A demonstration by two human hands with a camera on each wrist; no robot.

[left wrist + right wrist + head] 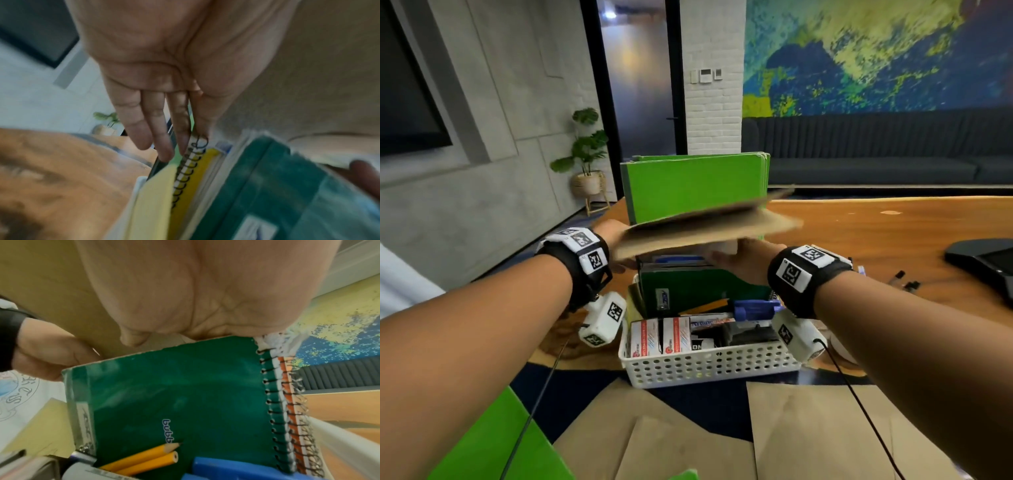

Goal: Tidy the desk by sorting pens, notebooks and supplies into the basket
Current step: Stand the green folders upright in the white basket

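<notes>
A stack of brown envelopes (709,226) hovers flat and blurred over the white basket (709,359). My right hand (739,260) holds the stack from below; its fingers are hidden in the right wrist view (185,305). My left hand (613,236) is at the stack's left corner. In the left wrist view its fingers (164,129) are straight and point down at a yellow spiral notebook (193,175). The envelope (308,73) lies against its thumb side. A dark green notebook (688,284) (174,394) stands in the basket with pencils (144,457) and a blue stapler (753,308).
Bright green folders (695,185) stand upright behind the basket. More brown envelopes (808,428) and a green folder (493,442) lie on the near desk. Loose pens (905,279) and a black device (986,260) sit at the right.
</notes>
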